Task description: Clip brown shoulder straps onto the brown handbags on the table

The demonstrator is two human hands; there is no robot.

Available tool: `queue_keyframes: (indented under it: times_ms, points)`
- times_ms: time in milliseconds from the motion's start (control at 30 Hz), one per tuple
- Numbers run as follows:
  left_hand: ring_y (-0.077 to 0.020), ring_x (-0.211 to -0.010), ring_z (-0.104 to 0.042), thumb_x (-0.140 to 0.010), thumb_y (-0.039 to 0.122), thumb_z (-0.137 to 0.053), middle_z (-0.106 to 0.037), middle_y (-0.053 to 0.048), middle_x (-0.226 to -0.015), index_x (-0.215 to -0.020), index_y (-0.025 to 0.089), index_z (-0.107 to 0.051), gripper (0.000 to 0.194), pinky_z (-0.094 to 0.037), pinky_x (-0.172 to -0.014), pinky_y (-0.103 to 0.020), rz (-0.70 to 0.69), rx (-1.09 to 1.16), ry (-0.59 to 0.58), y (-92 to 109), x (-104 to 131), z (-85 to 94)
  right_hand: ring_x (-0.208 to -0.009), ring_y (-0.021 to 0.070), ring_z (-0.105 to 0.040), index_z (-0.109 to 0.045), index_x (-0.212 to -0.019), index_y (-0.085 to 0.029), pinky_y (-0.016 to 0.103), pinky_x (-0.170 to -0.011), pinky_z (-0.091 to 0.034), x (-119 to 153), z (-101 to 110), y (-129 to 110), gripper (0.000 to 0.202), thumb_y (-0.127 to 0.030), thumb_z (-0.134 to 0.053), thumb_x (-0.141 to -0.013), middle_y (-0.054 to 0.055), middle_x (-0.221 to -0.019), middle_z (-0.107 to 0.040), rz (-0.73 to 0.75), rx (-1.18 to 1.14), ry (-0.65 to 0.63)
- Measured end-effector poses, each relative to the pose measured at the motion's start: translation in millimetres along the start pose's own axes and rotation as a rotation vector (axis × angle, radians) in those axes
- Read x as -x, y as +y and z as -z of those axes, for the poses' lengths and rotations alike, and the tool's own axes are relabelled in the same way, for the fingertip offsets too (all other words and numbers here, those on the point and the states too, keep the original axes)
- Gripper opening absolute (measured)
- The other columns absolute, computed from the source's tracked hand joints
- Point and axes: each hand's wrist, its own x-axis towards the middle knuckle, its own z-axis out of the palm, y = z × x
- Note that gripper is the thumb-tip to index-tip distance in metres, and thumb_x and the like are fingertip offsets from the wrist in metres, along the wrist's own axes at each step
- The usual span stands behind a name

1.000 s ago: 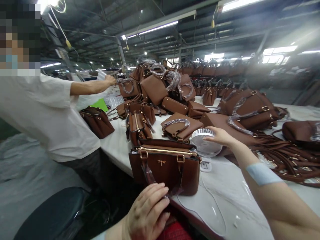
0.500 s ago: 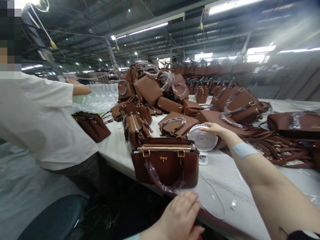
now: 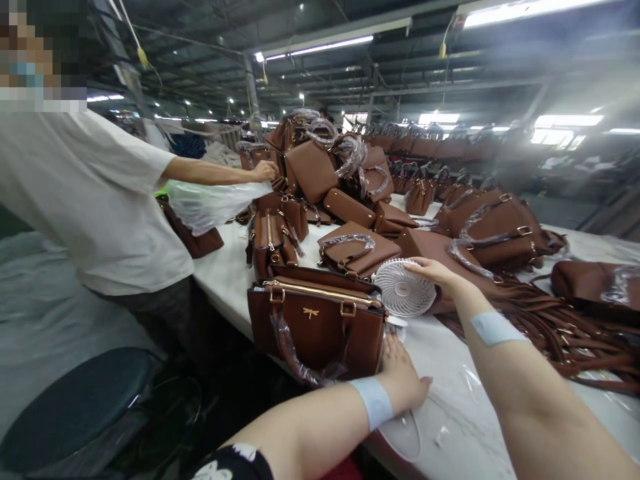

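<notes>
Brings outstretched left hand point(image 3: 404, 377) near round white plastic fan point(image 3: 407, 290) beside brown leathery handbag point(image 3: 313, 337), with hold unclear. Already grips fan at top with curled right hand point(image 3: 434, 272), with no clear lift off white bench point(image 3: 453, 407).

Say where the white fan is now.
In the head view, the fan, its top edge touched by the right hand, is right of centre, behind and right of the front handbag.

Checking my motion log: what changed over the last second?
Left hand went from in front of the brown handbag forward and right, to the base of the fan. The fan tilted up. Co-worker's arm drew back, then reached out again. Unchanged: right hand on the rim, handbag upright.
</notes>
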Motion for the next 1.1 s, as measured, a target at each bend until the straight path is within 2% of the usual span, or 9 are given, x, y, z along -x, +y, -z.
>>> queue_keyframes:
  times_ms: [167,467,700,767,833,933,1000,1033,1100]
  points:
    - [-0.0412,-0.148,-0.001,-0.085,0.068,-0.031,-0.012,-0.028,-0.159,-0.148,-0.013,-0.014,0.104,-0.012,-0.124,-0.051,-0.027,-0.041,0.028,-4,-6,-15.6,-0.111,0.0317,-0.064,-0.071,-0.115,-0.021,0.041,-0.098,-0.048,-3,3,5,0.063,-0.067,-0.066,-0.073,0.008,-0.118,-0.072,0.025,-0.032,0.001]
    - [-0.0425,-0.148,0.002,-0.082,0.074,-0.03,-0.004,-0.031,-0.159,-0.147,-0.015,-0.007,0.113,-0.011,-0.124,-0.049,-0.1,-0.003,0.044,-14,-3,-10.0,-0.098,0.0293,-0.069,-0.076,-0.105,-0.02,0.037,-0.085,-0.055,-4,8,0,0.057,-0.067,-0.067,-0.072,0.007,-0.107,-0.076,0.039,-0.032,-0.001]
    - [-0.0408,-0.149,0.0,-0.083,0.074,-0.03,-0.006,-0.03,-0.159,-0.148,-0.013,-0.01,0.111,-0.011,-0.123,-0.05,-0.103,0.024,0.043,-16,-6,3.7,-0.114,0.0341,-0.062,-0.066,-0.122,-0.015,0.046,-0.101,-0.046,15,1,-14,0.068,-0.064,-0.065,-0.074,0.016,-0.123,-0.068,-0.014,0.086,0.283]
    - [-0.041,-0.149,-0.002,-0.086,0.07,-0.032,-0.007,-0.031,-0.159,-0.148,-0.014,-0.013,0.105,-0.013,-0.123,-0.05,-0.106,0.038,0.043,-11,3,13.7,-0.121,0.0351,-0.057,-0.064,-0.124,-0.011,0.049,-0.106,-0.04,38,0,-22,0.068,-0.062,-0.062,-0.078,0.02,-0.128,-0.064,0.003,0.126,0.437]
    - [-0.0386,-0.15,-0.005,-0.09,0.063,-0.034,-0.009,-0.03,-0.159,-0.148,-0.011,-0.018,0.096,-0.015,-0.122,-0.048,-0.206,0.041,0.087,-8,25,22.9,-0.118,0.0329,-0.059,-0.065,-0.12,-0.01,0.047,-0.105,-0.041,78,-8,-31,0.06,-0.058,-0.057,-0.085,0.02,-0.123,-0.066,0.071,0.103,0.624]
    - [-0.0298,-0.147,-0.025,-0.093,0.055,-0.04,-0.031,-0.02,-0.157,-0.147,0.005,-0.035,0.073,-0.026,-0.119,-0.042,-0.632,0.109,0.109,-19,79,30.2,-0.103,0.027,-0.066,-0.068,-0.114,-0.015,0.04,-0.093,-0.05,163,-38,-43,0.044,-0.05,-0.051,-0.092,0.014,-0.11,-0.071,0.178,-0.043,0.857]
    - [-0.0246,-0.129,-0.051,-0.093,0.049,-0.046,-0.058,-0.013,-0.137,-0.132,0.017,-0.056,0.051,-0.041,-0.108,-0.036,-0.881,0.218,-0.01,-44,121,30.9,-0.094,0.026,-0.067,-0.071,-0.099,-0.019,0.039,-0.088,-0.051,225,-69,-50,0.033,-0.044,-0.051,-0.094,0.01,-0.096,-0.072,0.191,-0.09,0.935]
    - [-0.0225,-0.117,-0.059,-0.093,0.045,-0.047,-0.067,-0.01,-0.124,-0.119,0.02,-0.065,0.04,-0.047,-0.101,-0.034,-0.911,0.271,-0.081,-61,140,30.4,-0.087,0.025,-0.067,-0.071,-0.09,-0.021,0.039,-0.084,-0.051,253,-87,-52,0.03,-0.041,-0.049,-0.095,0.008,-0.088,-0.071,0.156,-0.082,0.914]
    - [-0.0199,-0.099,-0.065,-0.094,0.038,-0.047,-0.073,-0.008,-0.104,-0.096,0.02,-0.072,0.03,-0.051,-0.089,-0.031,-0.774,0.34,-0.165,-105,173,27.7,-0.071,0.023,-0.065,-0.067,-0.073,-0.024,0.038,-0.073,-0.051,301,-123,-52,0.032,-0.039,-0.049,-0.094,0.005,-0.07,-0.066,0.136,-0.121,0.759]
